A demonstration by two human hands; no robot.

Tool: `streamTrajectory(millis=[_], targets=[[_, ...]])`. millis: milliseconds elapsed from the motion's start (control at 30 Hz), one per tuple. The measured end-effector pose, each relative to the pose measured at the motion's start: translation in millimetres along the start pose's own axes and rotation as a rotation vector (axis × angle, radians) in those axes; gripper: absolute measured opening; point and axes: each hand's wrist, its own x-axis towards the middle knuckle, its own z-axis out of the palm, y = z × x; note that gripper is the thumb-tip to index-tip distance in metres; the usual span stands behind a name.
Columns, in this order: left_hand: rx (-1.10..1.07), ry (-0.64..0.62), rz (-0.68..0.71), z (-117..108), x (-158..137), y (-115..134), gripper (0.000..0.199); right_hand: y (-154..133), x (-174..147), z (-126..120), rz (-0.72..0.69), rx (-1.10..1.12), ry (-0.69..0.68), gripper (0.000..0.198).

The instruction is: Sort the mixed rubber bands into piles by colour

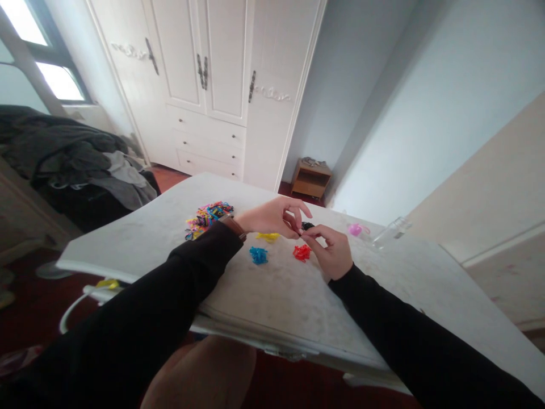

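Left hand (275, 218) and right hand (332, 250) pinch fingers together, contents unclear, near red pile (302, 253); a low knuckle could scatter it

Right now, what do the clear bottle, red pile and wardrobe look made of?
Clear bottle: glass or hard plastic, glossy; see-through, bright highlights.
Red pile: probably rubber or plastic, vividly coloured; pieces too small to settle it.
Wardrobe: likely painted wood or board, smooth white; raised mouldings, panelled doors.

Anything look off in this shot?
The fabric heap at left looks untidy, rumpled rather than folded. On the table, nothing visibly looks damaged; can't tell whether the clear container stands or lies.
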Motion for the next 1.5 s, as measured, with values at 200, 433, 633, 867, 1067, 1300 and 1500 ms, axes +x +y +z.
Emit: streamTrajectory(millis=[200,433,633,867,1067,1300,1500], targets=[[0.016,0.040,0.007,-3,-7,-9,0.047,0,1,2,0.046,-0.009,-0.011,0.015],[0.150,0.552,0.060,-41,-15,-29,0.030,10,1,2,0.102,-0.024,0.130,0.012],[0.303,0.683,0.019,-54,-17,-51,0.024,14,0,3,0.108,-0.016,0.138,0.014],[0.492,0.527,-0.034,-41,-19,-65,0.013,13,0,3,0.103,0.004,0.142,0.010],[0.519,0.533,-0.046,-42,-20,-67,0.012,19,3,-1,0.114,0.000,0.158,0.012],[0.534,0.555,-0.031,-42,-22,-68,0.013,47,13,-11,0.163,0.001,0.239,0.013],[0.538,0.576,-0.026,-43,-22,-67,0.012,73,20,-18,0.295,-0.048,0.215,0.015]])
